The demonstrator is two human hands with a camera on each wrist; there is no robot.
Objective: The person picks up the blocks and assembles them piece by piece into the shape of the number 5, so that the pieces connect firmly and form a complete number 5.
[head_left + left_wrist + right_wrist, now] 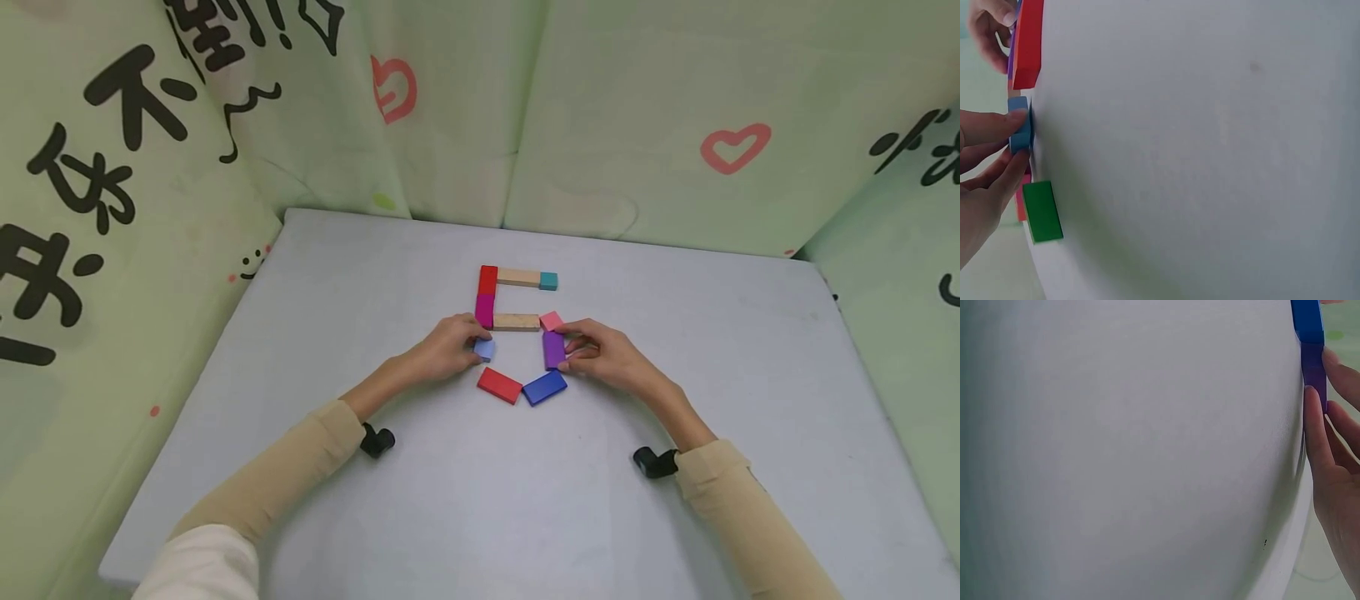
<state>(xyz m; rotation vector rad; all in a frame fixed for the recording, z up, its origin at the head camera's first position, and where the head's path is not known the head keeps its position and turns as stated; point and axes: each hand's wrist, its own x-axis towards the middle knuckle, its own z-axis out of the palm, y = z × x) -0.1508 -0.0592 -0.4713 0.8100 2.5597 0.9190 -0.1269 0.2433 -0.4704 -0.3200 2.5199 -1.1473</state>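
Observation:
My left hand (448,346) pinches a small light blue block (484,350) between fingers and thumb, low at the tabletop. In the left wrist view, the fingers are at both ends of this blue block (1019,125), and a green block (1043,211) lies close by. With thumb and fingertips, my right hand (603,354) holds a purple block (553,350) along its right side. A pink block (551,321) touches its far end, and a blue block (545,387) lies at its near end. Left of that blue block is a red block (499,385).
Farther back, a red block (488,279) and a magenta block (485,310) stand in line. Two wood-coloured blocks, one far (519,277) and one near (516,322), extend right from them. A teal block (549,281) ends the far row. Printed cloth (585,108) hangs behind the white table (480,500).

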